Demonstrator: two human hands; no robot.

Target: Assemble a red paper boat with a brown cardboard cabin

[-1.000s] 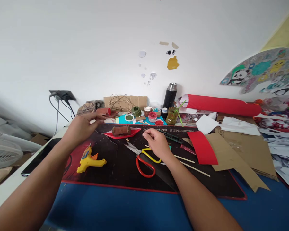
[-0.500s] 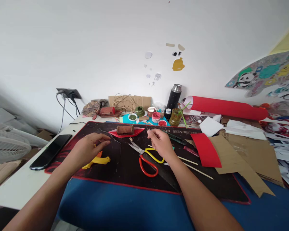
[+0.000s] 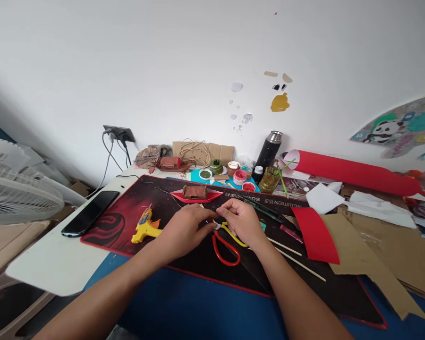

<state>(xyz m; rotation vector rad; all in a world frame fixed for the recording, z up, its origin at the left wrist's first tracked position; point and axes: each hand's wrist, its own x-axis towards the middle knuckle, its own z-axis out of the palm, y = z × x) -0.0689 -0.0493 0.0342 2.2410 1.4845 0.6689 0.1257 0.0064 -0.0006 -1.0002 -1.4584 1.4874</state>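
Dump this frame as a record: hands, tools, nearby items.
left hand: over mat, near right hand; hold unclear
right hand: fingers curled; hold unclear
scissors: on mat, partly hidden by hands
glue gun: on mat, left of scissors
model boat: red and brown, beyond hands
phone: on white table
red sheet: overlapping cardboard

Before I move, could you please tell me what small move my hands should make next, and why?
I would probably raise the left hand and the right hand slightly, clear of the scissors. The hands nearly meet over them, with the left covering the blade end, and whether either pinches something is too small to tell.
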